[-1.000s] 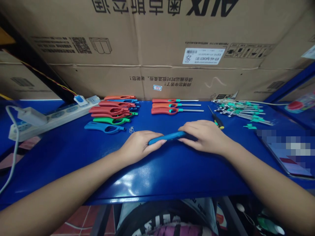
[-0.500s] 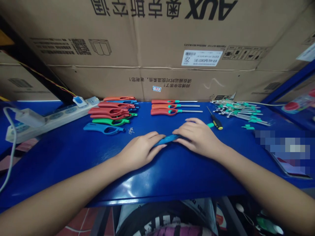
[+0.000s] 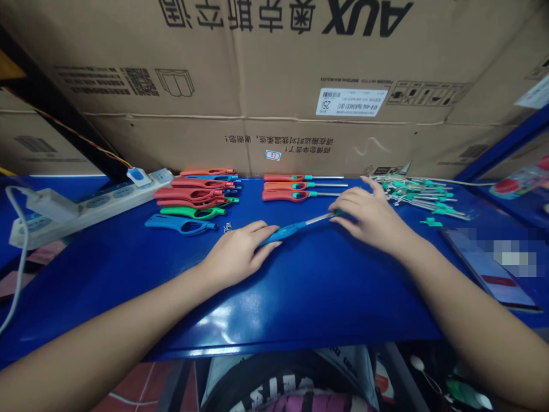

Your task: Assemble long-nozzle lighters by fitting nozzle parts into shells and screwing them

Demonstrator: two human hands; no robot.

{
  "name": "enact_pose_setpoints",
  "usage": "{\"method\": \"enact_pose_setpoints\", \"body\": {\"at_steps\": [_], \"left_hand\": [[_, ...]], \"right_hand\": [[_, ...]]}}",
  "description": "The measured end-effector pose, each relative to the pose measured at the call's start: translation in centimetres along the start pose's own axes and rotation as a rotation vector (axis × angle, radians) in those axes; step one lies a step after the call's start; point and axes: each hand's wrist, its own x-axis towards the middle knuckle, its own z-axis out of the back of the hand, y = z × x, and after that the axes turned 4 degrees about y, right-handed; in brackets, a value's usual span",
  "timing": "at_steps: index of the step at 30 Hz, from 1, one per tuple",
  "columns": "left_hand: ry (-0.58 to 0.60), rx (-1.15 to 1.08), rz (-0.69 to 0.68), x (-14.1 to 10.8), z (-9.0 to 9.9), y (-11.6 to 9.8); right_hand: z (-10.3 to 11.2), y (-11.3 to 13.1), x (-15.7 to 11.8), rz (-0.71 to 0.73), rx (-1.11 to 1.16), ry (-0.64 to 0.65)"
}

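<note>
A blue lighter-shaped piece (image 3: 288, 230) with a thin metal rod sticking out to the right is held above the blue table. My left hand (image 3: 240, 254) is closed round its handle end. At the rod's far end, my right hand (image 3: 371, 217) pinches the tip, where a bit of green shows between the fingers. Beyond, two red and one orange lighter (image 3: 285, 195) with metal rods lie side by side. Left of them is a pile of red, orange, green and blue handles (image 3: 189, 195). Green-and-metal rods (image 3: 429, 194) lie heaped behind my right hand.
A white power strip (image 3: 96, 203) runs along the left, with plugs and cables. A phone (image 3: 493, 274) lies at the right. Tiny metal bits (image 3: 227, 228) sit near the handles. The cardboard box (image 3: 266, 74) stands at the back.
My right hand has slid right, from the blue handle to the rod's end, so the rod now shows. My left hand has shifted slightly left and down. The screwdriver is now hidden behind my right hand.
</note>
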Motion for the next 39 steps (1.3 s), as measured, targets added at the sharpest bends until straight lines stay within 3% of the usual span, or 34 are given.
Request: {"method": "enact_pose_setpoints", "body": {"at_steps": [8, 14, 21, 28, 39], "left_hand": [[0.06, 0.04, -0.104, -0.4, -0.4, -0.5], [0.027, -0.011, -0.075, -0.3, -0.3, -0.5], [0.023, -0.067, -0.114, -0.4, -0.5, -0.5], [-0.029, -0.305, -0.122, -0.2, -0.5, -0.7], [-0.084, 0.057, -0.204, -0.8, -0.7, -1.1]], "right_hand": [[-1.1, 4.4, 0.5, 0.233, 0.194, 0.066], [-0.9, 3.6, 0.4, 0.209, 0.125, 0.031], [-1.8, 4.0, 0.7, 0.397, -0.02, -0.108], [-1.7, 4.3, 0.6, 0.434, -0.007, -0.23], [-1.9, 4.9, 0.5, 0.347, 0.05, -0.132]]}}
